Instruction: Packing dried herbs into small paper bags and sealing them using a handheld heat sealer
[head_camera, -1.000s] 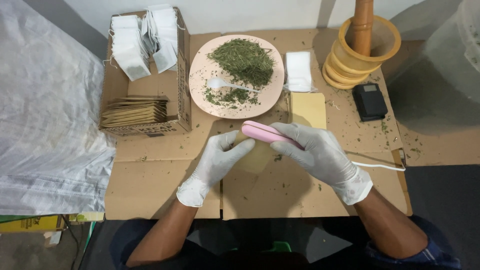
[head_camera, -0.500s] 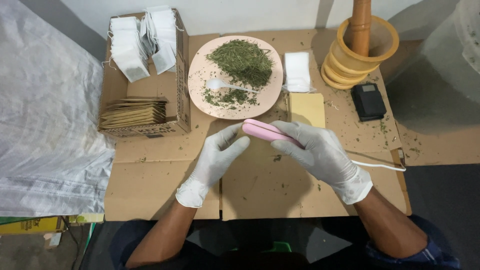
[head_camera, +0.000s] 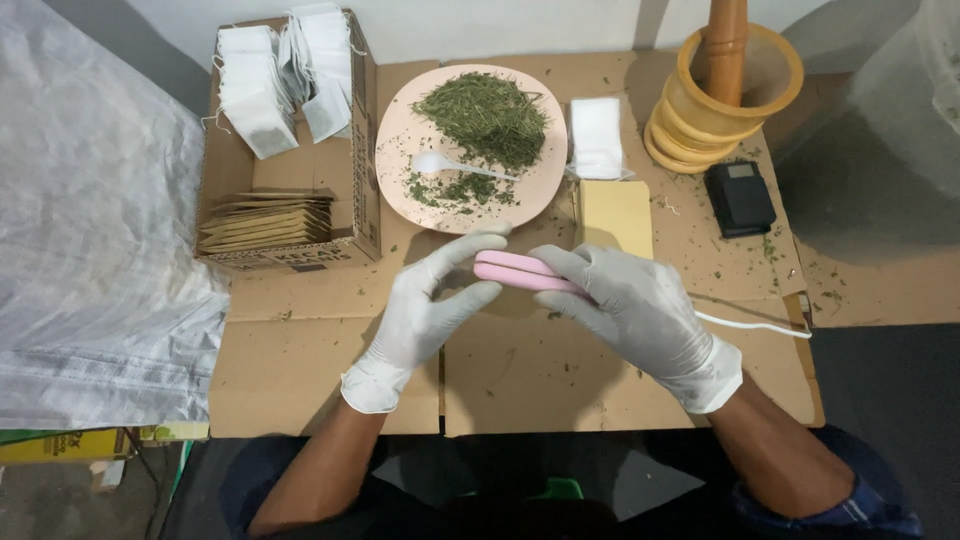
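The slim pink plastic sealer (head_camera: 520, 272) lies crosswise, gripped by the gloved right hand (head_camera: 640, 310); the gloved left hand (head_camera: 430, 305) pinches beside its free end (fingers narrow).

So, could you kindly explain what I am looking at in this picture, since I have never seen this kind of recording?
The view comes from a camera worn on a person's head, looking down at their own gloved hands over a cardboard-covered table. The right hand grips a pink handheld device with a white cord; the left hand touches its front end. Beyond them sits a pink plate of dried green herbs with a white spoon. A cardboard box at left holds white sachets and brown envelopes. A yellow mortar stands at right.
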